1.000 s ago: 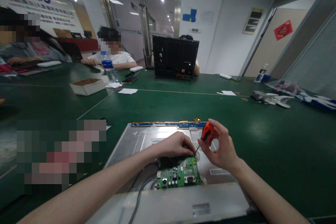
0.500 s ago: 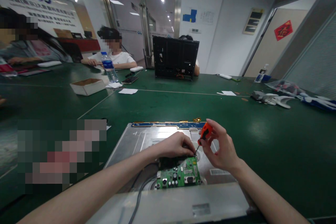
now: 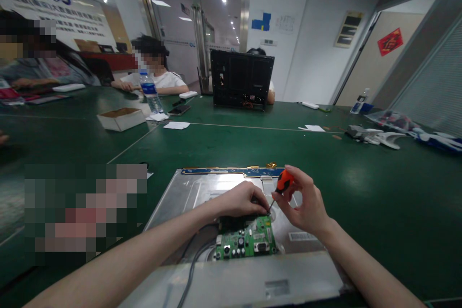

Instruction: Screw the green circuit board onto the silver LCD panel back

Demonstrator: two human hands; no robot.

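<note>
My right hand (image 3: 305, 199) is closed round the orange and black handle of a screwdriver (image 3: 284, 181). Its thin shaft slants down to the upper right corner of a green circuit board (image 3: 249, 240). Beside that tip, my left hand (image 3: 249, 198) has its fingers curled and pressed together at the board's far edge; what they pinch, if anything, is too small to see. The board lies on the metal back of a flat display panel (image 3: 173, 202), with a blue strip board (image 3: 216, 172) along the panel's far edge. A grey cable (image 3: 191, 274) runs from the board's left side.
On the green table (image 3: 378, 211) are an open cardboard box (image 3: 122, 120), a water bottle (image 3: 149, 90), a phone (image 3: 179, 110) and paper scraps. A black display housing (image 3: 242, 79) stands across the table before a person. Other people sit at the left; grey-white parts (image 3: 373, 135) lie right.
The screwdriver handle has turned slightly in my right hand, and the fingers have shifted on it. My left hand has stayed in place.
</note>
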